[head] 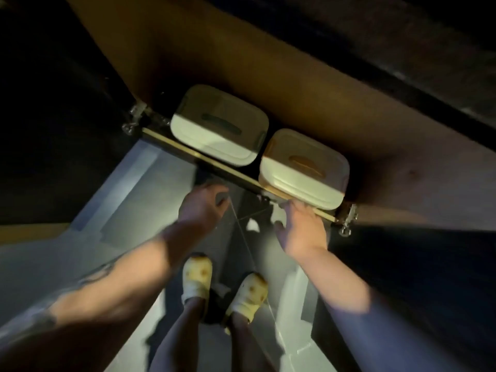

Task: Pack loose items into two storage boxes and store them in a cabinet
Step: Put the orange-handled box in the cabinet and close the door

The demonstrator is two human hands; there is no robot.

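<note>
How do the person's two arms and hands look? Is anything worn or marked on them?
Both forearms are bare, with no sleeves in view. The left forearm carries dark tattoo markings along its side. The right forearm shows no marking. On the left hand and the right hand, no glove shows; the blur hides any ring.

Pale yellow clog slippers [198,275] stood on glossy grey tiled floor [139,200]; chrome metal hinges [135,114] sat at both shelf ends.
</note>
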